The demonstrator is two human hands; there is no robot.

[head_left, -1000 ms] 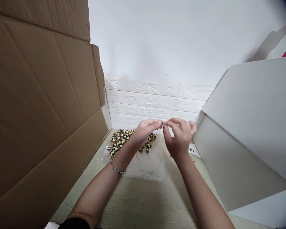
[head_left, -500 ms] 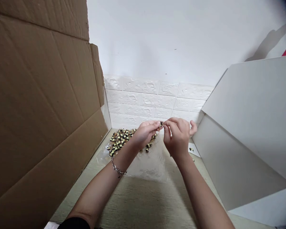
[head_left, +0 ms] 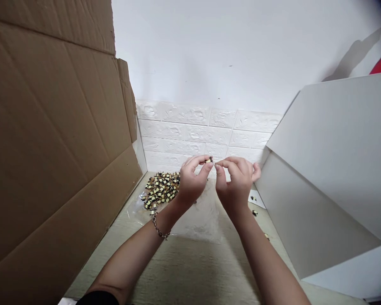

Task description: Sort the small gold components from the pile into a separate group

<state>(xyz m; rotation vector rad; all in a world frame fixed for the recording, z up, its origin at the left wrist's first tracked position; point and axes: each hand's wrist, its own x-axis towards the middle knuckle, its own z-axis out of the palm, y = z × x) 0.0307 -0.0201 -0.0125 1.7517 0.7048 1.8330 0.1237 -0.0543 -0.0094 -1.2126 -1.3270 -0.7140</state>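
My left hand pinches a tiny black-and-cream component between thumb and fingertips. My right hand is just beside it, thumb and forefinger closed together, and nothing shows between them. A heap of similar small components lies to the left of my left hand, on a clear plastic bag. My left wrist blocks the heap's lower right edge. A chain bracelet circles that wrist.
A large cardboard sheet stands along the left and a white panel along the right. Behind is a white brick-pattern wall. A few loose components lie on the pale wood-grain surface near the white panel.
My left hand has shifted left and slightly apart from my right, and the component now shows in its fingertips. The view has tilted a little.
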